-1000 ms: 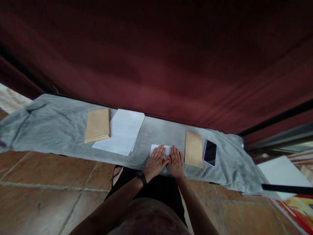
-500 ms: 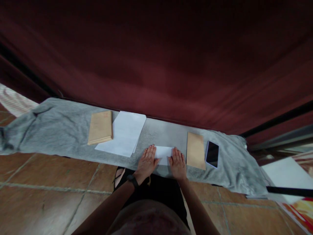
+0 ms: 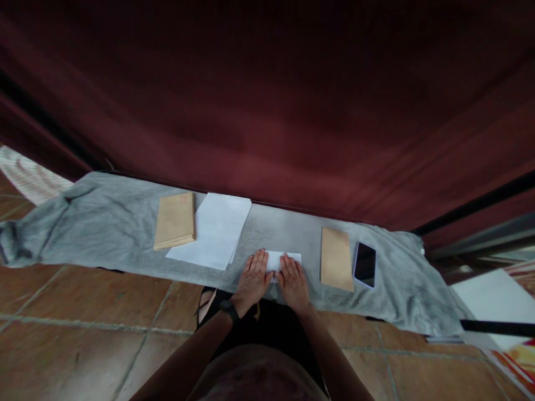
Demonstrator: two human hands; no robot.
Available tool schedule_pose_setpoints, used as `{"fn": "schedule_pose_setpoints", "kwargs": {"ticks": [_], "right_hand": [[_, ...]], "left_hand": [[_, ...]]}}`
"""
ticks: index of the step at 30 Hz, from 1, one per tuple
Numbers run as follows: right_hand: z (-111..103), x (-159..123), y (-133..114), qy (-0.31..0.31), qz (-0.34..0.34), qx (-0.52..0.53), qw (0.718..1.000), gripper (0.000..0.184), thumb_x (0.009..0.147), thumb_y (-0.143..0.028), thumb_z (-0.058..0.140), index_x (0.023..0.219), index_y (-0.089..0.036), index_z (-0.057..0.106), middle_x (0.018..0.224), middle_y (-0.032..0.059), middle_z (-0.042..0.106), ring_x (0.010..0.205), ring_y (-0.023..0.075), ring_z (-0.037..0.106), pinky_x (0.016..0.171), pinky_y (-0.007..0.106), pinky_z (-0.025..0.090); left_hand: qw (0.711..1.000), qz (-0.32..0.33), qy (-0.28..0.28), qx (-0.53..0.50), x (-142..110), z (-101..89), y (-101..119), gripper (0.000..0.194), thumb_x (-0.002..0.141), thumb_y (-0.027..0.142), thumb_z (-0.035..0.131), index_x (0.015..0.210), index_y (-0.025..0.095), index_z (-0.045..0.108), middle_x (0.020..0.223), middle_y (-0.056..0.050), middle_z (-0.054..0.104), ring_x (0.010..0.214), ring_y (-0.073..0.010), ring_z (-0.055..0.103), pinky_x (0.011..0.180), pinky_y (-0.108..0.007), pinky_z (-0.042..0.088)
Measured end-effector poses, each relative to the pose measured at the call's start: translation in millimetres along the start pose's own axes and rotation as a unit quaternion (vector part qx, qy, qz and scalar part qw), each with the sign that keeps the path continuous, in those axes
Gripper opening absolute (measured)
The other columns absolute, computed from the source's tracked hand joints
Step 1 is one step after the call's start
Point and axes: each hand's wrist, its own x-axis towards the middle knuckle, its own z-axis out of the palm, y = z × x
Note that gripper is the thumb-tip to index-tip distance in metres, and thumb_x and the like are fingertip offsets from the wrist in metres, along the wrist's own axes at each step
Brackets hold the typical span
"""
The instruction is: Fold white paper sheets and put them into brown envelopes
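A small folded piece of white paper (image 3: 276,259) lies on the grey cloth near its front edge, partly covered by both hands. My left hand (image 3: 253,278) rests flat on the paper's left end, fingers stretched out and pointing away from me. Flat on its middle and right part lies my right hand (image 3: 292,281), fingers extended, its thumb close to the left thumb. To the left are white paper sheets (image 3: 219,228) and a stack of brown envelopes (image 3: 175,220) overlapping their edge. A single brown envelope (image 3: 336,259) lies right of my right hand.
Right of the single envelope lies a phone (image 3: 365,264), dark screen up. Grey cloth (image 3: 112,223) covers the long narrow surface, with wrinkles at both ends. A dark red curtain-like fabric (image 3: 267,128) rises behind it. Tiled floor (image 3: 83,334) shows below.
My right hand has slid left across the paper, toward my left hand, uncovering the paper's right end. My left hand stays in place on the paper. The view has shifted slightly.
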Motion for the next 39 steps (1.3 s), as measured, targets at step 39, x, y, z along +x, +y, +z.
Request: {"fn": "schedule_pose_setpoints", "kwargs": {"ticks": [39], "right_hand": [[16,-27,48,0.075,0.022,-0.027,0.997,0.062,0.106,-0.045,0.028,0.161,-0.017,0.021,0.156,0.015,0.044,0.139,0.0308,0.047,0.117,0.051,0.029]], "left_hand": [[0.879,-0.445,0.165,-0.042,-28,-61.8,-210,0.066,0.097,0.041,0.047,0.15,0.004,0.038,0.159,-0.026,0.032,0.149,-0.0372,0.028,0.118,-0.052,0.03]]}}
